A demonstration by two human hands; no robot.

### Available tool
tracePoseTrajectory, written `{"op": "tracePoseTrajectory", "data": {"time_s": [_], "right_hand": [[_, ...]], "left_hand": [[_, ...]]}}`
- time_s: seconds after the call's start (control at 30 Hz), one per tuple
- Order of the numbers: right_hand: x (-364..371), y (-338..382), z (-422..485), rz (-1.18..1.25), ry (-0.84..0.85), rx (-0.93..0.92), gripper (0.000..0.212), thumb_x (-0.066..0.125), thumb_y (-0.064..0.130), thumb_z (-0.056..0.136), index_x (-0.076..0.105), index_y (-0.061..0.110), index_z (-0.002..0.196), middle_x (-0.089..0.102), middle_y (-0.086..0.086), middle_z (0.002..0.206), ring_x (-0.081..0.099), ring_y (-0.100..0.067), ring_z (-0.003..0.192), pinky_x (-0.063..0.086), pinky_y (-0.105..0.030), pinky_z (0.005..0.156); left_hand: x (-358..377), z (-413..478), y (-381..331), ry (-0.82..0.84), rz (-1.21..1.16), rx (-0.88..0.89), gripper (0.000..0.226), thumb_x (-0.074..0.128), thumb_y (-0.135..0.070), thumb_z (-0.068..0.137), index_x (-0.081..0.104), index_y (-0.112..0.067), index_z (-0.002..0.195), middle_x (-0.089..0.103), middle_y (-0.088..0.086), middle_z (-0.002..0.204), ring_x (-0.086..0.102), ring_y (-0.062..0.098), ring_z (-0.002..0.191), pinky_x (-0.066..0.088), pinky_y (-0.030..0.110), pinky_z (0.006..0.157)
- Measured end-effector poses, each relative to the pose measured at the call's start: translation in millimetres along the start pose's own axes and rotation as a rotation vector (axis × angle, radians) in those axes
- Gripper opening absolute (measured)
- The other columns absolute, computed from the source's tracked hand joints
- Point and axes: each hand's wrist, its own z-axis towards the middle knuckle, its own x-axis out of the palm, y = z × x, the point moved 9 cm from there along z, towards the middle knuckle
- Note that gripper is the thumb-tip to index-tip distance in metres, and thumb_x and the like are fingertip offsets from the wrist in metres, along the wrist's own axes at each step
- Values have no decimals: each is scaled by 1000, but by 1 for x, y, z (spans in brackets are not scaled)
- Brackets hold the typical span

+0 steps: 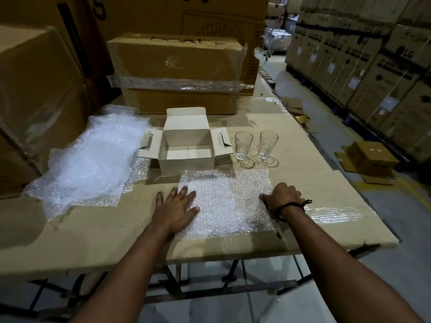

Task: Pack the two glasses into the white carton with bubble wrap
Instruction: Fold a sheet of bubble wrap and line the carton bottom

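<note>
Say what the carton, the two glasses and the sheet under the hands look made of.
Carton: thin paperboard, matt off-white, by its creased flaps and die-cut tabs. Glasses: clear glass probably, glossy; they show the table through and cast bright patterns, though clear plastic cannot be ruled out. Sheet: clear plastic bubble wrap, its pimpled surface glinting.

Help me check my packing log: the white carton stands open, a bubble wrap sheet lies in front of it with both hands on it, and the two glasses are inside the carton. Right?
Not quite. The head view shows the left glass and right glass standing upright on the table, right of the white carton, not inside it. The rest holds.
</note>
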Motion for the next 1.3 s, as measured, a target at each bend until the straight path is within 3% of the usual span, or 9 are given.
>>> {"op": "tracePoseTrajectory", "data": {"time_s": [0.13,0.23,0.4,0.6,0.8,0.97,1.13,1.23,1.3], "right_hand": [[3,6,5,132,54,-25,39,72,45,71,56,13,86,66,-15,101,61,-35,94,51,-37,78],[-12,24,2,264,28,-119,19,69,23,76,54,12,74,67,-16,89,63,-34,87,46,-31,67],[-50,88,-35,376,4,-455,19,65,11,84,56,17,99,64,-8,98,63,-25,83,51,-34,71],[-19,169,-102,322,239,-675,47,61,6,89,45,10,133,63,-14,118,64,-20,86,55,-30,76],[47,187,-116,10,461,-728,62,51,46,95,33,16,146,52,-10,139,48,-26,127,40,-35,103],[20,179,-116,40,80,-862,63,27,60,96,46,18,138,52,-7,139,47,-26,126,40,-41,101],[93,156,-134,-282,243,-878,117,-13,86,60,7,16,152,1,-5,161,-4,-21,147,-1,-50,117],[82,157,-136,-239,104,-875,112,-3,87,68,13,15,152,3,-7,161,-4,-22,148,-5,-50,117],[64,161,-145,-209,-51,-921,107,16,90,71,34,16,146,26,-9,156,18,-27,144,13,-49,117]], "left_hand": [[-5,0,8,-13,-11,15,63,29,-61,98,13,-38,154,0,-6,163,-2,18,150,-7,55,116],[-5,1,10,-4,-22,20,60,30,-60,98,15,-40,153,0,-6,163,-3,18,150,-6,55,117],[1,0,13,7,-84,43,59,31,-59,98,20,-39,152,3,-6,163,0,19,150,-3,55,117],[-14,-2,30,-178,-365,10,53,19,-53,100,34,-36,148,23,-6,160,13,14,148,4,47,118],[-8,4,39,-98,-230,-15,43,33,-42,103,42,-35,144,23,-5,160,12,19,149,5,51,118],[-10,6,40,-117,-202,-30,43,38,-45,101,43,-37,143,25,-1,160,13,20,148,7,50,117],[-16,8,38,-131,-179,-29,41,44,-47,98,48,-40,139,26,1,159,10,20,148,5,47,116],[-19,8,38,-142,-170,-34,40,48,-48,96,52,-40,136,29,2,158,11,22,148,6,47,115],[-20,9,39,-145,-175,-40,40,50,-49,95,53,-40,134,30,2,157,11,22,148,6,47,115]]}}
